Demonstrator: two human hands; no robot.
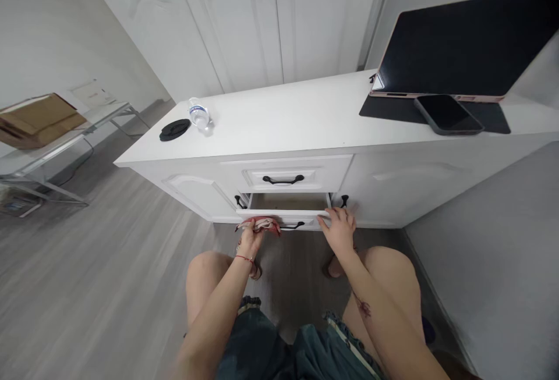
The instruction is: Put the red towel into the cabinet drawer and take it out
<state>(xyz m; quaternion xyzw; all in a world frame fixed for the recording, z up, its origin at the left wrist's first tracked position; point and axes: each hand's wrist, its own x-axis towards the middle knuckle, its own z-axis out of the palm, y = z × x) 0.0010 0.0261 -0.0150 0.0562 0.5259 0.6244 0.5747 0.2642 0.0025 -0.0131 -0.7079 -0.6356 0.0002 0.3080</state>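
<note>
My left hand (251,243) is closed on a folded red and white cloth (267,224) in front of the cabinet's pulled-out drawer (279,213). At the drawer's right corner, my right hand (341,231) has its fingers over the top edge of the drawer front and its thumb on the front side. The visible inside of the drawer shows a brownish bottom. A black handle (292,226) shows below, partly hidden by the cloth. Above the pulled-out drawer is a closed drawer with a black handle (283,180).
On the white cabinet top (279,121) lie a clear plastic bottle (200,116), a black round object (174,130), a laptop (463,42) and a phone (448,113) on a dark mat. A cardboard box (41,119) rests on a table at left. A wall borders the right.
</note>
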